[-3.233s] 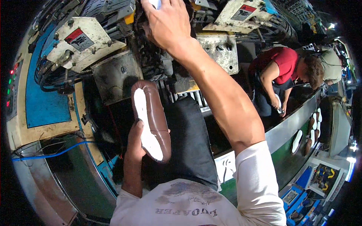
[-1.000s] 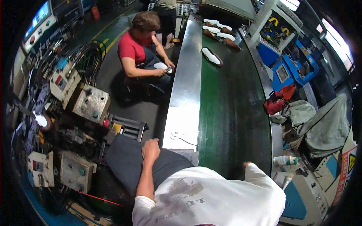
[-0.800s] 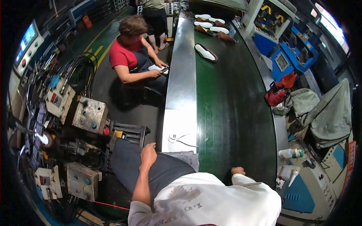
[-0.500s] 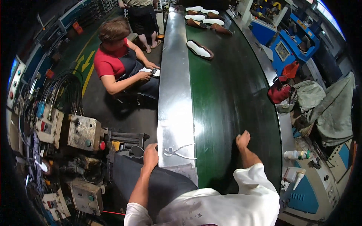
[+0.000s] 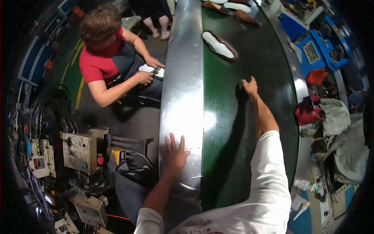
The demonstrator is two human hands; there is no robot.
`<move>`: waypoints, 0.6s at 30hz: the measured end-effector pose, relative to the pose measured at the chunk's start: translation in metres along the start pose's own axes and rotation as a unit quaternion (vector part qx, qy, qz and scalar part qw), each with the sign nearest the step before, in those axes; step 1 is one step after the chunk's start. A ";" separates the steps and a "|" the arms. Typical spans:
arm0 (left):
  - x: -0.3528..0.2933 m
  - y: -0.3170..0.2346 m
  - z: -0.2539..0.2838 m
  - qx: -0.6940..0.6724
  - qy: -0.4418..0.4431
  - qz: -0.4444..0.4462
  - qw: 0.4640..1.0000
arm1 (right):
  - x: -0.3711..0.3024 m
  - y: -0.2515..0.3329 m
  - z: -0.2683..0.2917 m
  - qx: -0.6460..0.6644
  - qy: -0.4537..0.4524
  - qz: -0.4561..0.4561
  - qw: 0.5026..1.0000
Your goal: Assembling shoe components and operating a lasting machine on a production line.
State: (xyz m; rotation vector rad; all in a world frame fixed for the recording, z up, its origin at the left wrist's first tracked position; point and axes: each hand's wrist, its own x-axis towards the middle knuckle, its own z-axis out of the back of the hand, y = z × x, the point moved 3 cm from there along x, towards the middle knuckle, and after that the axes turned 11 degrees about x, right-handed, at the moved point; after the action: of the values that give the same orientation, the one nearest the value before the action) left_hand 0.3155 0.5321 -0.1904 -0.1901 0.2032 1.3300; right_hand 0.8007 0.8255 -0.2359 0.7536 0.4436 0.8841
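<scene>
My left hand point(image 5: 174, 156) is spread open, palm down on the shiny metal ledge point(image 5: 183, 89) beside the belt. A pale-handled hand tool point(image 5: 189, 183), perhaps pliers, lies partly hidden behind that wrist. Stretched out over the dark green conveyor belt point(image 5: 224, 101), my right hand point(image 5: 249, 86) is empty, its fingers apart. It is nearest to a brown shoe point(image 5: 220, 45) with a white sole-shaped surface facing up, and a gap separates the two. Farther along the belt are more brown shoes point(image 5: 246, 18) and white sole-shaped pieces point(image 5: 237, 7).
A seated co-worker in a red shirt point(image 5: 91, 70) works on a white sole-shaped piece point(image 5: 150, 69) left of the ledge. Control boxes point(image 5: 80, 152) stand at left. Along the belt's right side are a red bag point(image 5: 308, 110), grey cloth point(image 5: 338, 117) and a bottle point(image 5: 307, 185).
My right hand has reached forward along the belt, and its fingers have opened. My left hand has moved from the ledge's edge to flat on the metal. The view has shifted, bringing the lone shoe closer.
</scene>
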 end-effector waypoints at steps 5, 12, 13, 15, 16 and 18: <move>0.008 -0.015 0.015 0.008 -0.020 -0.027 0.999 | 0.125 0.021 -0.030 -0.006 -0.064 0.077 0.995; -0.004 0.005 -0.001 0.024 0.000 0.000 1.000 | 0.080 0.092 -0.148 0.058 0.050 0.050 0.996; -0.006 0.004 -0.004 0.021 0.000 -0.003 1.000 | 0.062 0.101 -0.150 0.052 0.058 0.035 0.996; 0.002 -0.002 -0.005 -0.009 -0.028 0.012 1.000 | 0.034 0.100 -0.133 0.049 0.010 0.060 0.997; 0.007 -0.009 -0.003 -0.021 -0.040 -0.001 0.999 | 0.024 0.090 -0.116 0.057 -0.014 0.071 0.996; 0.014 -0.009 -0.001 -0.032 -0.067 -0.012 0.997 | -0.021 0.069 -0.090 0.069 -0.007 0.124 0.990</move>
State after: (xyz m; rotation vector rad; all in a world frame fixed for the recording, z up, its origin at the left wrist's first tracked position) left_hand 0.3277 0.5433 -0.1948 -0.1566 0.0451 1.3204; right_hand 0.6957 0.8727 -0.2428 0.9552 0.4063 1.0864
